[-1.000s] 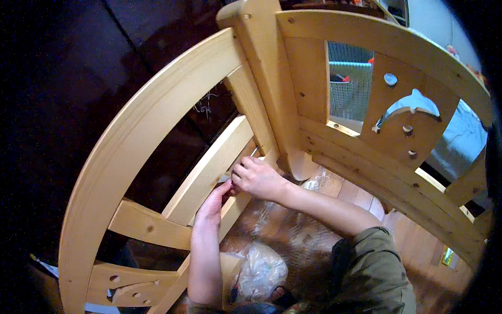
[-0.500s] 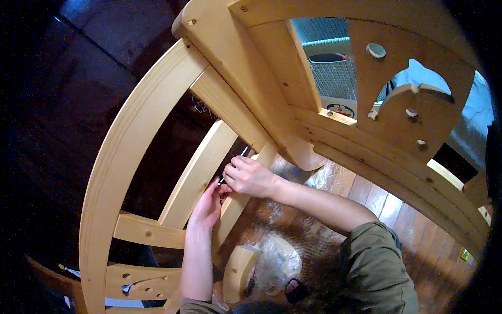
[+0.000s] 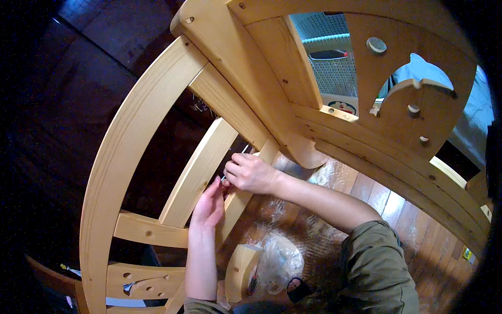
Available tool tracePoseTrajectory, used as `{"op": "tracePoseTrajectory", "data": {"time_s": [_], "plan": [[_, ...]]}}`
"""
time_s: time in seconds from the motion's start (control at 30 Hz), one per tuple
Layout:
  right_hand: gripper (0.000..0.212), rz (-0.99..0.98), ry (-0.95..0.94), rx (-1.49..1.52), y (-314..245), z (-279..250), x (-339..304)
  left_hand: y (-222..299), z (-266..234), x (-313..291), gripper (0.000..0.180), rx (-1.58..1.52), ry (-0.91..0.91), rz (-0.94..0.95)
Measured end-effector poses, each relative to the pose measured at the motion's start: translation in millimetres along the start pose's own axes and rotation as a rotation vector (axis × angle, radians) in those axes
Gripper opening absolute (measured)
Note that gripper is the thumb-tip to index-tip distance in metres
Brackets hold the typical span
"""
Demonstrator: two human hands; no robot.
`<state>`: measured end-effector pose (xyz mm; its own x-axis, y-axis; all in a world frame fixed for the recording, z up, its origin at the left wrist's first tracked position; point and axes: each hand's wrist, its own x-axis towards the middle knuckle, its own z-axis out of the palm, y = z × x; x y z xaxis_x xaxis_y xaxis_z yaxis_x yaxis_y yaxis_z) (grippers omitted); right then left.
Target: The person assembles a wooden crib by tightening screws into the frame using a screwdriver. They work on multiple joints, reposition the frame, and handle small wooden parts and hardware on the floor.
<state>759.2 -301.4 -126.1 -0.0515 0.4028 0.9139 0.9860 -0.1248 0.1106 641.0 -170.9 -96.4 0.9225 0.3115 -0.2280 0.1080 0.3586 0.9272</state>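
My right hand [image 3: 251, 172] is closed around a thin metal rod [image 3: 246, 149], whose pale end sticks out past the fingers toward the bed frame's corner. Just below it, my left hand [image 3: 209, 206] pinches at the rod's other end with thumb and fingertips. Both hands work between two rails of a light wooden frame, beside a flat slat [image 3: 198, 175]. The lower rail [image 3: 238, 204] runs behind my wrists. Whether the rod is a hex key or a screwdriver cannot be made out.
A thick wooden post [image 3: 235, 57] joins a panel [image 3: 397, 115] with round holes and a dolphin-like cutout. On the wooden floor [image 3: 361, 193] lie a curved wood piece [image 3: 243, 272], clear plastic wrapping [image 3: 280, 261] and a small black item [image 3: 298, 289]. A dark surface stretches beyond the frame.
The hands stay at the same spot on the frame. My left hand has shifted slightly to the right, and the view has tilted a little.
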Motion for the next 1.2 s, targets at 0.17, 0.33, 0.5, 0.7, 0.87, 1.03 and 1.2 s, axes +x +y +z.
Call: {"op": "tracePoseTrajectory", "data": {"time_s": [0.17, 0.33, 0.5, 0.7, 0.87, 1.03, 1.2], "plan": [[0.013, 0.000, 0.021, 0.008, 0.9, 2.8, -1.9, 2.8, 0.7, -1.3, 0.014, 0.005, -0.050, -0.016], [0.017, -0.019, 0.094, -0.021, 1.5, 6.7, -5.5, 4.7, 2.7, -2.7, 0.011, 0.122, -0.095, -0.001], [0.010, -0.038, 0.148, -0.003, 3.7, 8.7, -8.6, 0.5, 16.1, -6.0, 0.012, 0.444, 0.050, -0.004], [0.014, -0.059, 0.071, 0.005, 7.0, 1.4, -9.7, 9.9, 32.2, -14.1, 0.014, 0.776, 0.078, -0.003], [0.016, -0.078, -0.123, 0.090, 11.9, -9.9, -0.5, 14.2, 25.8, -16.3, 0.023, 0.584, -0.014, -0.037], [0.014, 0.040, -0.249, 0.259, 16.1, -8.3, 6.1, 10.0, 14.0, -17.3, 0.021, 0.417, 0.066, -0.007], [0.026, 0.238, -0.706, 0.561, 25.9, -6.8, 29.2, -3.9, 9.7, -19.4, 0.016, 0.339, 0.178, 0.034]]}}
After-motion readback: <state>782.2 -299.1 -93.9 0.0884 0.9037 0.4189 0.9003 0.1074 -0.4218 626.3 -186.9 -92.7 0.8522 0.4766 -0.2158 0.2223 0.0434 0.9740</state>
